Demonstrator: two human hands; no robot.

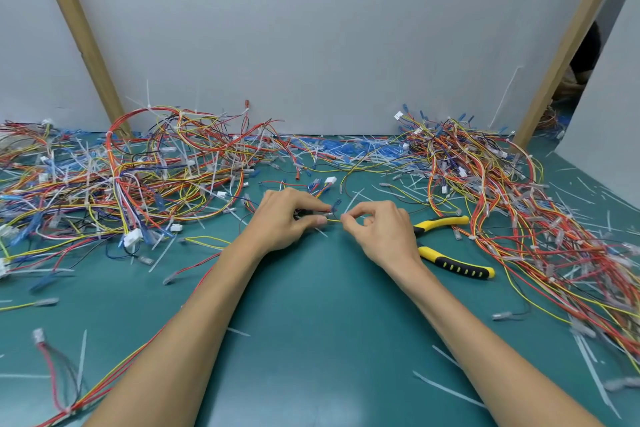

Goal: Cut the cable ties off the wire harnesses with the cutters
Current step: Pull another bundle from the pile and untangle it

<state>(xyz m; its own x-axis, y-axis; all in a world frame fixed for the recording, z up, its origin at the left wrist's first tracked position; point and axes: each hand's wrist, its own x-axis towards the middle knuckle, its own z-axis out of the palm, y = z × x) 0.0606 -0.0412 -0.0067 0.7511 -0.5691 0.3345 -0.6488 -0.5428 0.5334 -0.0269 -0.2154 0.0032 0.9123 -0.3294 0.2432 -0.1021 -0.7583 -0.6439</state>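
At the centre of the frame both hands work just above the green mat [329, 329] on one small harness [306, 212], a thin bundle of coloured wires. The left hand [285, 222] has its fingers curled round the bundle, thumb and forefinger clamping it near its end. The right hand [379, 236] pinches a yellow wire [333, 220] that leads out of the bundle, its thumb and forefinger tips closed on the wire and the other fingers loosely tucked. Whether a cable tie sits under the left fingertips is hard to tell, since the fingers cover that spot. The cutters [455, 267], with yellow and black handles splayed apart, lie untouched on the mat just right of the right hand. A tangled left pile of harnesses [138, 166] fills the middle left of the frame, a right pile of harnesses [502, 191] runs down the right side, and white tie offcuts [446, 390] lie scattered over the mat. The wires look light and limp, likely to flop and snag on their neighbours, so the bundle is probably best held close beside a tie to keep it taut. The nylon strap should be stiff and springy, and the wire insulation likely nicks easily, so the cutter tips would need to bite the strap alone
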